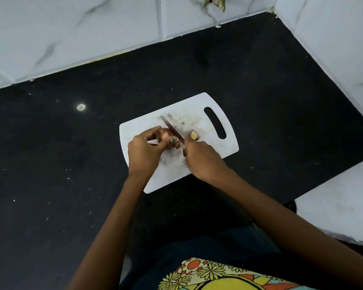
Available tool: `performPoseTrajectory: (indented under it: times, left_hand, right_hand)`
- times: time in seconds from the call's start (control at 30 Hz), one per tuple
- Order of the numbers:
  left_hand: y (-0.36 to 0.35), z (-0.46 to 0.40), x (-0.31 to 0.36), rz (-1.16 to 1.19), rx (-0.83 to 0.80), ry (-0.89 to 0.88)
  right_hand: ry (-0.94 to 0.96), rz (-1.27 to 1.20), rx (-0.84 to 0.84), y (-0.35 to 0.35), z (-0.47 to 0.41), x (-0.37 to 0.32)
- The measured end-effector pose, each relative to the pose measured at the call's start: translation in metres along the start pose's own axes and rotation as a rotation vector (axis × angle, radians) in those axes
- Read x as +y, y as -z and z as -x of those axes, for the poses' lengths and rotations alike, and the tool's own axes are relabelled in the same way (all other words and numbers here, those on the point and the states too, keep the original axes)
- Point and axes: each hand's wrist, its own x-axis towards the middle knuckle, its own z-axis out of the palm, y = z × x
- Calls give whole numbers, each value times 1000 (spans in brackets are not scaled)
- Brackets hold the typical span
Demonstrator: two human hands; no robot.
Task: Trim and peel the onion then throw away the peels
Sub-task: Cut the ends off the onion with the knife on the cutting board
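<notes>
Nearest to my camera I see a flowered cloth with yellow, orange and white shapes, at the bottom edge of the view, and from there two bare forearms go forward over a black countertop. On this countertop lies a white cutting board, turned at an angle, with its handle slot at the far right end and some dark marks on its surface. The left hand is on the left part of the board, and its fingers are curled around the onion, so the onion is held on the board between the thumb and the other fingers; one nail with green polish shows at the right side of the onion. The onion is reddish brown and still has its skin, as far as I can see. The right hand grips the handle of a knife; the handle is almost completely hidden inside the closed fingers. The blade goes up and to the left from this hand and lies across the right end of the onion, touching it. Just beside the right hand, on the board, lies a small cut piece, yellowish with a bit of red skin, apart from the onion. Behind the countertop stands a wall of white marbled tiles, and more white tiles close the right side.
</notes>
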Motion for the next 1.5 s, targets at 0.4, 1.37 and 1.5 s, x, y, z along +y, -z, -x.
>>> performPoseTrajectory:
  times: [0.4, 1.37, 1.5]
  left_hand:
    - [-5, 4, -1, -10, 32, -17]
    - [-10, 9, -1, 21, 62, -11]
    - [-9, 9, -2, 51, 63, -11]
  right_hand:
    - [-8, -7, -28, 0, 6, 4]
    - [-77, -16, 21, -25, -14, -2]
    - [-78, -4, 38, -30, -16, 1]
